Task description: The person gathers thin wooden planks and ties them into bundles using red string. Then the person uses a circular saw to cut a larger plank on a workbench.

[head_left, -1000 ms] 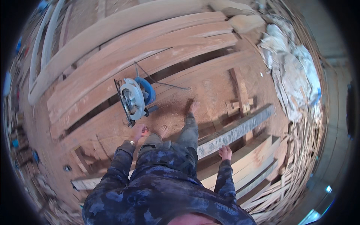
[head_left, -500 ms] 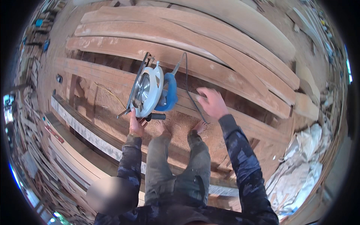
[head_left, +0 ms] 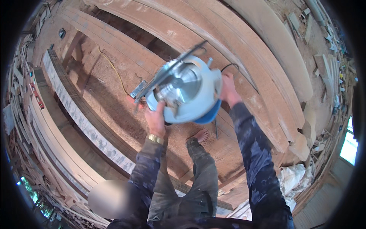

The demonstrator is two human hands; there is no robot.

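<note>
A circular saw (head_left: 207,93) with a pale guard, a bare round blade and a blue housing is held up in front of me, tilted, its blade side toward me. My left hand (head_left: 155,121) grips it at the lower left, thumb up by the guard; part of the dark front handle shows beneath. At the saw's right side my right hand (head_left: 229,91) is closed on the handle end, its fingers partly hidden behind the guard. A black power cord (head_left: 231,65) curves out beyond that hand. The saw is blurred by motion.
Long reddish planks (head_left: 263,76) lie across the far side. A mottled white-faced beam (head_left: 82,108) and more boards run along the left, where a red level (head_left: 36,95) rests. A yellow cord (head_left: 110,68) crosses the sawdust floor. My bare foot (head_left: 201,134) stands below the saw. White sheeting (head_left: 295,177) lies lower right.
My right hand, free before, has come onto the saw's handle end. The saw has moved right and closer, and its tilt has changed. The view has turned.
</note>
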